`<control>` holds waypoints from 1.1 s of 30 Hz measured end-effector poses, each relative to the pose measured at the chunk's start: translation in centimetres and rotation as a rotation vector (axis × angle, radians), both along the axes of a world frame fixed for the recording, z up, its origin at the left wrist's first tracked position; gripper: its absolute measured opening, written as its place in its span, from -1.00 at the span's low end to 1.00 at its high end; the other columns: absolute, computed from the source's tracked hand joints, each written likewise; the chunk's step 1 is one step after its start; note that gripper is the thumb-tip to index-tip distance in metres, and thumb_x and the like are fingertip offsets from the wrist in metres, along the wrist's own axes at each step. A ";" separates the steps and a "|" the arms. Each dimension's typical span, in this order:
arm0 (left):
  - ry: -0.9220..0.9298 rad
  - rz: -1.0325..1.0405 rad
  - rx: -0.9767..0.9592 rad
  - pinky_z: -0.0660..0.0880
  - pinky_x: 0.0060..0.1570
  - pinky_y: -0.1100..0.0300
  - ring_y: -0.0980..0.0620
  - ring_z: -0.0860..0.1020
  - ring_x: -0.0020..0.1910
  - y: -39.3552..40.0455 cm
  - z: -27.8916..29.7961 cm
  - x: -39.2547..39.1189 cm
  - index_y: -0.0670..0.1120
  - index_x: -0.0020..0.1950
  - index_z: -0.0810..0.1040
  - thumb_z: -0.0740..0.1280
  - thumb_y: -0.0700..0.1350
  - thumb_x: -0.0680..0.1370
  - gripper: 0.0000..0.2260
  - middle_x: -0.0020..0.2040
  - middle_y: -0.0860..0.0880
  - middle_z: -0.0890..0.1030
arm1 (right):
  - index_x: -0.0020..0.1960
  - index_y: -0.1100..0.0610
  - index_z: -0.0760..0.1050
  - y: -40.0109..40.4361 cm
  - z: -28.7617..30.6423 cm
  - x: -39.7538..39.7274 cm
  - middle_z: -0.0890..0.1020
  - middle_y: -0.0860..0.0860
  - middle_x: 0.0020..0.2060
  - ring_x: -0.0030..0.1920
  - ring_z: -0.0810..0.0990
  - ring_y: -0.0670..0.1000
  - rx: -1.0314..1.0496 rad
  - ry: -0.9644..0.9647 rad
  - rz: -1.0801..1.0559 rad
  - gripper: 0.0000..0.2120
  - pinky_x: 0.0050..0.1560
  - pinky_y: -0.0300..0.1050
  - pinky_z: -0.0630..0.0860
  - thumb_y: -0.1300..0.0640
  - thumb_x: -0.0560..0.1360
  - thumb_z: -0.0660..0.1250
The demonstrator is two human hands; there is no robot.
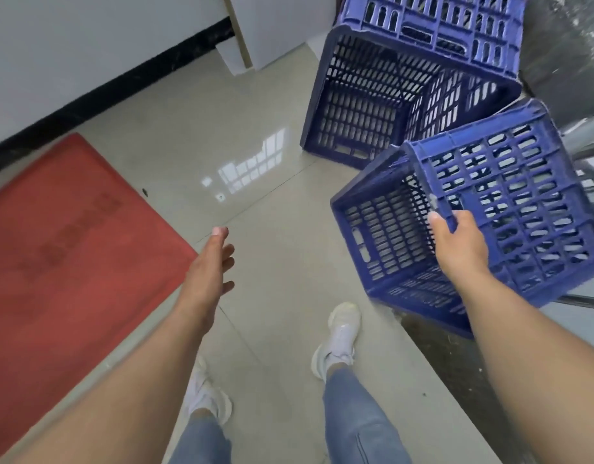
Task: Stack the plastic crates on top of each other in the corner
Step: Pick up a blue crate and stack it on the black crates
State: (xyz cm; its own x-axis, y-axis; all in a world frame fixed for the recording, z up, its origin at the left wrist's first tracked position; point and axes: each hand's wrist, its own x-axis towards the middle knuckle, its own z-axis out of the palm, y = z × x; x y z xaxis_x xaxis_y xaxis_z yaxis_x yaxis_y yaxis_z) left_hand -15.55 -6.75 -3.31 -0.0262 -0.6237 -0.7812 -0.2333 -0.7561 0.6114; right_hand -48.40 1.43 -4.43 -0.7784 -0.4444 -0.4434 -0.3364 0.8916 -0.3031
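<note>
My right hand (458, 242) grips the rim of a blue plastic crate (516, 202), which hangs tilted above the floor with its open side facing left. Farther off, a darker blue crate (372, 105) lies on its side on the floor, its opening turned toward me. A third blue crate (449, 25) rests above and behind it at the top edge of the view. My left hand (215, 262) is held out over the tiles, empty, fingers apart, well left of the crates.
A red mat (71, 249) covers the floor at the left. A white wall with a black skirting (104, 95) runs along the back left, with a white board (255, 31) leaning there. Grey rough surface and metal bars stand at the right. My feet in white shoes are below.
</note>
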 end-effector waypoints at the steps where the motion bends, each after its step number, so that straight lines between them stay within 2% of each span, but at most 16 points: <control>1: -0.002 0.009 -0.005 0.40 0.23 -0.03 0.06 0.43 0.24 -0.2 -0.2 1.3 0.11 0.45 0.30 0.00 0.22 0.59 -0.53 0.34 0.01 0.44 | 0.10 0.15 0.35 -0.3 0.0 1.2 0.53 0.24 0.01 0.04 0.47 0.32 -0.013 0.006 -0.003 -0.55 0.10 0.22 0.39 -0.23 0.55 0.10; 5: -0.006 0.028 -0.012 0.39 0.16 0.03 0.06 0.44 0.22 -0.8 -1.0 6.9 0.11 0.41 0.34 0.00 0.21 0.59 -0.56 0.26 0.02 0.45 | 0.16 0.23 0.37 -1.8 0.3 5.8 0.46 0.16 -0.05 0.08 0.47 0.27 -0.067 0.017 -0.012 -0.56 -0.02 0.06 0.33 -0.15 0.58 0.11; 9: -0.021 0.013 -0.024 0.37 0.13 0.06 0.05 0.43 0.21 -1.5 -1.9 13.0 0.11 0.41 0.34 -0.01 0.22 0.59 -0.56 0.24 0.02 0.44 | 0.14 0.22 0.38 -3.3 0.3 11.0 0.47 0.17 -0.04 0.02 0.46 0.23 -0.098 0.051 -0.038 -0.57 -0.04 0.03 0.31 -0.15 0.58 0.10; 12: -0.032 0.019 -0.037 0.37 0.20 0.02 0.04 0.42 0.23 -2.3 -2.5 16.9 0.12 0.43 0.33 0.00 0.23 0.59 -0.54 0.23 0.01 0.43 | 0.04 0.20 0.37 -4.5 0.0 14.4 0.49 0.16 -0.07 0.01 0.47 0.23 -0.119 0.069 -0.044 -0.60 -0.05 0.02 0.30 -0.16 0.58 0.10; 15: -0.035 0.042 -0.046 0.36 0.27 -0.01 0.06 0.43 0.24 -2.8 -2.9 19.5 0.13 0.43 0.32 0.00 0.25 0.58 -0.53 0.25 0.02 0.44 | 0.18 0.22 0.41 -5.2 -0.6 17.3 0.55 0.21 0.04 0.10 0.50 0.27 -0.123 0.058 -0.048 -0.51 -0.02 0.04 0.34 -0.19 0.56 0.10; 16: -0.036 0.052 -0.042 0.36 0.26 0.00 0.06 0.43 0.23 -3.0 -3.0 20.1 0.12 0.44 0.32 0.00 0.25 0.58 -0.52 0.25 0.01 0.44 | 0.19 0.20 0.40 -5.4 -0.8 18.3 0.55 0.20 0.06 0.12 0.50 0.27 -0.120 0.053 -0.048 -0.51 -0.01 0.05 0.34 -0.20 0.56 0.10; 20: -0.045 0.105 -0.034 0.34 0.34 -0.08 0.06 0.44 0.25 -2.9 -3.3 21.7 0.14 0.42 0.34 0.00 0.27 0.57 -0.52 0.31 -0.02 0.45 | 0.02 0.01 0.28 -6.5 -1.5 22.5 0.51 0.14 -0.08 0.06 0.52 0.25 -0.133 0.017 -0.022 -0.71 -0.07 0.04 0.34 -0.21 0.55 0.10; 22: -0.034 0.129 -0.035 0.34 0.33 -0.05 0.06 0.44 0.26 -2.8 -3.1 22.4 0.15 0.42 0.33 -0.01 0.26 0.58 -0.53 0.32 -0.01 0.46 | 0.01 0.02 0.29 -7.0 -1.8 24.7 0.55 0.20 -0.01 0.05 0.52 0.26 -0.129 0.013 -0.016 -0.69 -0.06 0.07 0.37 -0.23 0.55 0.08; 25: -0.034 0.143 -0.049 0.32 0.22 0.07 0.05 0.42 0.32 -3.4 -3.2 23.2 0.13 0.44 0.31 -0.03 0.24 0.59 -0.53 0.38 -0.03 0.44 | 0.19 0.17 0.40 -8.0 -1.8 27.2 0.57 0.24 0.10 0.08 0.51 0.28 -0.139 0.041 0.000 -0.50 0.03 0.12 0.42 -0.23 0.55 0.04; 28: -0.036 0.163 -0.065 0.27 0.13 0.10 0.03 0.40 0.36 -3.6 -4.0 25.2 0.10 0.46 0.29 -0.05 0.20 0.61 -0.53 0.41 -0.05 0.41 | 0.33 0.18 0.35 -9.4 -1.8 29.2 0.54 0.22 0.18 0.16 0.48 0.27 -0.151 0.040 0.022 -0.46 0.09 0.12 0.40 -0.20 0.58 0.03; 31: -0.035 0.178 -0.048 0.27 0.13 0.09 0.01 0.38 0.38 -2.7 -5.0 28.2 0.08 0.46 0.29 -0.04 0.19 0.61 -0.54 0.42 -0.08 0.40 | 0.32 0.20 0.36 -10.3 -1.6 31.4 0.53 0.23 0.18 0.16 0.47 0.27 -0.150 0.047 0.043 -0.47 0.01 0.08 0.37 -0.18 0.59 0.02; 33: -0.024 0.205 -0.030 0.32 0.12 0.07 0.02 0.39 0.36 -2.3 -5.7 30.1 0.10 0.45 0.30 -0.03 0.20 0.60 -0.54 0.42 -0.09 0.40 | 0.23 0.19 0.40 -10.8 -1.4 32.7 0.54 0.22 0.15 0.14 0.49 0.26 -0.166 0.059 0.044 -0.52 -0.06 0.02 0.31 -0.17 0.59 0.02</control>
State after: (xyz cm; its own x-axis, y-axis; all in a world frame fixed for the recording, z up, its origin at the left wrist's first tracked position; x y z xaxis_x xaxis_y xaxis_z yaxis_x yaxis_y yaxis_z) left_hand 14.59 -9.05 -8.97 0.1222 -0.6373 -0.7609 -0.0908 -0.7706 0.6308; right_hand -15.71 -9.41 -5.79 -0.7790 -0.5419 -0.3154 -0.3953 0.8149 -0.4238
